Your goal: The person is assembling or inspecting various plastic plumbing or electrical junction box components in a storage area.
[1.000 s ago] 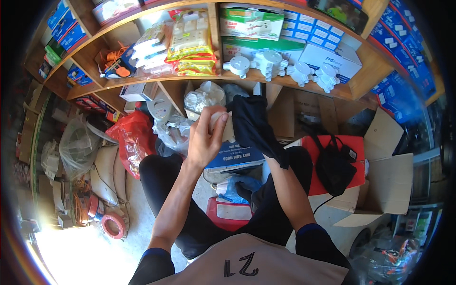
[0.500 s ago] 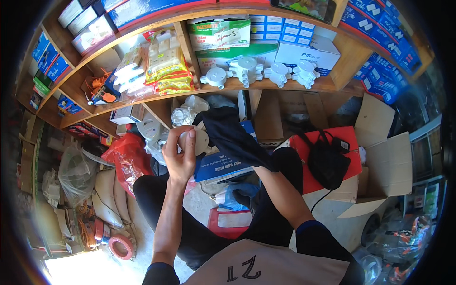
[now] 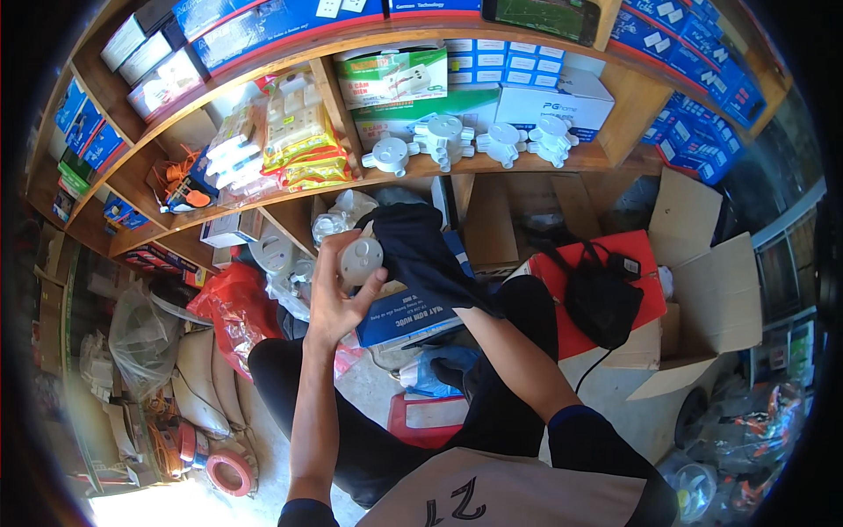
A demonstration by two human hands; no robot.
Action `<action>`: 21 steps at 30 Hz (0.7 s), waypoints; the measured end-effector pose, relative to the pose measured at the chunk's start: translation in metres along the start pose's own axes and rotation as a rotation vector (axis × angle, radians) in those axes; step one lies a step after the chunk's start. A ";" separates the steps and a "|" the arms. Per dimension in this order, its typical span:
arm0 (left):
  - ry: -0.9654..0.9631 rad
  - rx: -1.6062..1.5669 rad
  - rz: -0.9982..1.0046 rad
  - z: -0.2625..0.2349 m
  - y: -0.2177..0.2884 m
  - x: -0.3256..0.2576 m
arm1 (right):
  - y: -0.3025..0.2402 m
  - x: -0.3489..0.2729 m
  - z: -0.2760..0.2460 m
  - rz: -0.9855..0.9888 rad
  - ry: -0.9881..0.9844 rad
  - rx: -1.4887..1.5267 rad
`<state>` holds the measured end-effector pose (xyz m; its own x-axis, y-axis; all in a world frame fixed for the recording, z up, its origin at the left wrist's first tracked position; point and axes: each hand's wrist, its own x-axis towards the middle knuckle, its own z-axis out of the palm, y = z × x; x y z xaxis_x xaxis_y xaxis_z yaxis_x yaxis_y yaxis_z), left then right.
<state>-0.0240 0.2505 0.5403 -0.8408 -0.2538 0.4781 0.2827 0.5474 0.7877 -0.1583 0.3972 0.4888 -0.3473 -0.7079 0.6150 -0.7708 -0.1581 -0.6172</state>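
My left hand [image 3: 336,294] grips a round white plastic junction box [image 3: 362,261], its flat disc face turned up, with the thumb at its lower right edge. A black cloth [image 3: 420,255] lies over my right hand and against the box's right side. The fingers of that hand are hidden in the cloth; only the wrist and right forearm [image 3: 514,364] show below it. Several similar white junction boxes [image 3: 443,140] stand in a row on the wooden shelf ahead.
Below the hands lies a blue carton [image 3: 408,309]. A red box [image 3: 645,316] with a black bag [image 3: 601,303] on it and an open cardboard box [image 3: 716,299] stand at the right. At the left are a red plastic bag [image 3: 230,303] and sacks [image 3: 206,382]. A red stool [image 3: 428,422] sits between my legs.
My left hand has changed its grip on the junction box: the thumb has moved from across its face to the lower right edge, and more of the disc shows. The cloth has shifted slightly.
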 end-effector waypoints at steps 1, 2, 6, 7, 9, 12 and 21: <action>-0.088 0.024 0.016 0.000 -0.011 -0.001 | 0.011 -0.018 0.019 0.079 0.200 0.035; -0.089 0.022 0.020 0.002 -0.010 0.000 | 0.021 -0.029 0.030 0.155 0.398 0.071; -0.079 0.012 0.007 0.005 -0.013 -0.001 | 0.026 -0.032 0.021 0.274 0.261 0.009; -0.087 -0.016 -0.019 0.003 -0.013 -0.003 | 0.017 -0.034 0.027 0.174 0.423 -0.077; -0.076 -0.033 -0.057 -0.001 -0.014 -0.008 | -0.012 -0.020 0.018 0.067 0.569 -0.145; -0.129 -0.349 -0.213 0.001 -0.014 -0.010 | -0.031 0.004 -0.015 -0.164 0.301 -0.287; -0.057 -0.433 -0.333 0.010 -0.001 0.001 | 0.005 -0.012 0.023 0.102 0.363 -0.099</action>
<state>-0.0302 0.2576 0.5358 -0.9374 -0.3076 0.1634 0.1510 0.0638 0.9865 -0.1454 0.3886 0.4673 -0.5776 -0.4236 0.6978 -0.7643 -0.0196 -0.6445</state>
